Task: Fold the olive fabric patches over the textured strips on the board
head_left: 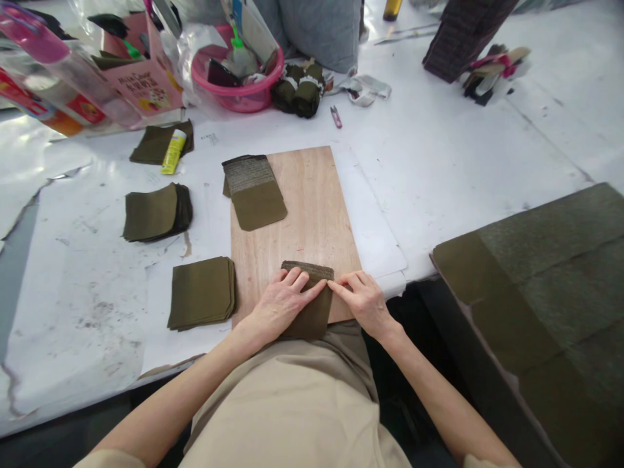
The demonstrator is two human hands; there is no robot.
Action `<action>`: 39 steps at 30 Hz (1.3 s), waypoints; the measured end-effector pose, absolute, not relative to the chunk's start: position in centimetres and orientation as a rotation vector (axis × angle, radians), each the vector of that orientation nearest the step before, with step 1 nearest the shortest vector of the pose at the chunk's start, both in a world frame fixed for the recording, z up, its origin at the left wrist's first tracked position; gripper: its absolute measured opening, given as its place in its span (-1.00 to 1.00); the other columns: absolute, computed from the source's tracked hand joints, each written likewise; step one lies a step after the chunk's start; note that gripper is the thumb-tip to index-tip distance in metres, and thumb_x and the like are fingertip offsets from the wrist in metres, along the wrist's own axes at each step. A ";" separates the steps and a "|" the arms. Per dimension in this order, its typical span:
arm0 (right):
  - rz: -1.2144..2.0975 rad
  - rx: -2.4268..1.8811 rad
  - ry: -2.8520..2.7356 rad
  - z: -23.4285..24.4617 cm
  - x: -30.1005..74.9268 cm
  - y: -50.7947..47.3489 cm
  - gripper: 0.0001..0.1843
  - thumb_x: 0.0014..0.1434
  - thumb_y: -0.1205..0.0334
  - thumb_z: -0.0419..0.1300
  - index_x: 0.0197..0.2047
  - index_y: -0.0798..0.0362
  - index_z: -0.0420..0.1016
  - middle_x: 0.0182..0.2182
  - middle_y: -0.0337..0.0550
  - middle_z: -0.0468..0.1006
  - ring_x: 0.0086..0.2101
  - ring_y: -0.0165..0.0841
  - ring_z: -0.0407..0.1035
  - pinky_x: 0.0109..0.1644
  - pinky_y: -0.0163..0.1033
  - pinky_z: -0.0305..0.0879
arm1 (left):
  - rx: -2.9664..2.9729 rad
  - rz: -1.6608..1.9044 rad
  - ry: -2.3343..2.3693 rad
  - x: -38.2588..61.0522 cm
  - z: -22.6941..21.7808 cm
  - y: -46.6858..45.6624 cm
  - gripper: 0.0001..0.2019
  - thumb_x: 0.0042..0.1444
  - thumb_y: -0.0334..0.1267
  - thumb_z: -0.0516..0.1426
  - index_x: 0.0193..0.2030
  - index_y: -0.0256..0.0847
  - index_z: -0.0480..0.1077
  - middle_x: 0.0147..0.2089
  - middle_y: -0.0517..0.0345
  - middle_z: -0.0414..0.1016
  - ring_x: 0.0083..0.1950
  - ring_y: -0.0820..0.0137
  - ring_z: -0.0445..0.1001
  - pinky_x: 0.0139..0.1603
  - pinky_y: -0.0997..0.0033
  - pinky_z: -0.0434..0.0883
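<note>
A wooden board (pixel 312 208) lies on the white table in front of me. At its near edge sits an olive-green fabric piece (pixel 312 312) with a grey strip along its top. My left hand (pixel 283 300) lies flat on this piece, fingers stretched and pressing it down. My right hand (pixel 363 299) touches the piece's right top corner with its fingertips drawn together. A second olive piece (pixel 256 192) with a grey strip rests at the board's far left.
Stacks of olive fabric squares (pixel 202 292) (pixel 156 213) lie left of the board, with a yellow glue tube (pixel 173 151) beyond. A pink basin (pixel 238 71), a pink box (pixel 146 81) and small snips (pixel 336 117) stand at the back. A large olive-covered box (pixel 546 292) is at right.
</note>
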State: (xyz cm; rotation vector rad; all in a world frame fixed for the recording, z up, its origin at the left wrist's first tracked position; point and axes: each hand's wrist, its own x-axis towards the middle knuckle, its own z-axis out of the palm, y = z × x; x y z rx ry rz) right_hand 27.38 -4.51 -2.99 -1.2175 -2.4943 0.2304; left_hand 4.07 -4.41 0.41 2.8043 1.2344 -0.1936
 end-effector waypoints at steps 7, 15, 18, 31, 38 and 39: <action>0.246 -1.316 -2.454 -2.8 28.1 -5.2 -0.66 0.29 0.35 0.13 0.09 -0.08 0.50 -0.22 -0.10 0.48 -0.17 -0.30 0.28 -0.07 -0.21 0.25 | 2.855 -0.224 1.248 4.5 0.4 -4.4 -0.48 0.28 -0.37 0.01 0.36 0.01 0.06 -0.06 0.01 0.29 -0.01 0.20 0.29 -0.04 0.18 0.28; 0.295 -1.391 -2.406 -2.3 26.4 -6.0 -0.62 0.28 0.34 0.14 0.13 -0.16 0.46 -0.09 -0.10 0.45 -0.07 -0.28 0.28 -0.02 -0.18 0.23 | 2.787 -0.030 1.283 3.1 -0.6 -5.0 -0.52 0.27 -0.38 0.03 0.32 -0.13 0.14 0.11 -0.07 0.30 0.15 0.18 0.27 0.14 0.15 0.26; 0.281 -1.399 -2.398 -2.5 26.5 -6.1 -0.64 0.28 0.36 0.14 0.10 -0.13 0.49 -0.09 -0.09 0.45 -0.07 -0.27 0.27 -0.02 -0.17 0.23 | 2.732 0.066 1.369 1.7 -1.2 -5.3 -0.55 0.23 -0.41 0.06 0.27 -0.20 0.22 0.15 -0.09 0.31 0.18 0.17 0.26 0.19 0.13 0.24; 0.315 -1.503 -2.336 -0.6 22.4 -4.4 -0.89 0.22 0.31 0.22 -0.15 0.01 0.48 -0.25 -0.12 0.50 -0.18 -0.26 0.32 -0.14 -0.17 0.23 | 2.538 0.511 1.592 0.0 -2.0 -5.7 -0.82 0.29 -0.30 0.04 -0.09 -0.22 0.45 -0.08 0.01 0.43 0.05 0.24 0.33 0.06 0.19 0.35; 0.387 -1.538 -2.409 0.2 21.3 -3.1 -0.83 0.08 0.40 0.32 -0.38 0.00 0.40 -0.42 -0.24 0.45 -0.36 -0.30 0.33 -0.29 -0.22 0.20 | 2.546 0.566 1.574 1.4 -2.1 -5.6 -0.79 0.25 -0.38 0.08 -0.01 -0.19 0.41 -0.03 0.04 0.42 0.11 0.24 0.32 0.09 0.20 0.36; 0.368 -1.513 -2.410 0.2 21.4 -3.0 -0.82 0.08 0.42 0.31 -0.41 0.00 0.38 -0.42 -0.24 0.45 -0.36 -0.30 0.33 -0.29 -0.23 0.20 | 2.563 0.572 1.566 1.6 -2.2 -5.5 -0.76 0.23 -0.40 0.09 0.03 -0.19 0.39 0.02 0.04 0.41 0.14 0.24 0.31 0.11 0.21 0.35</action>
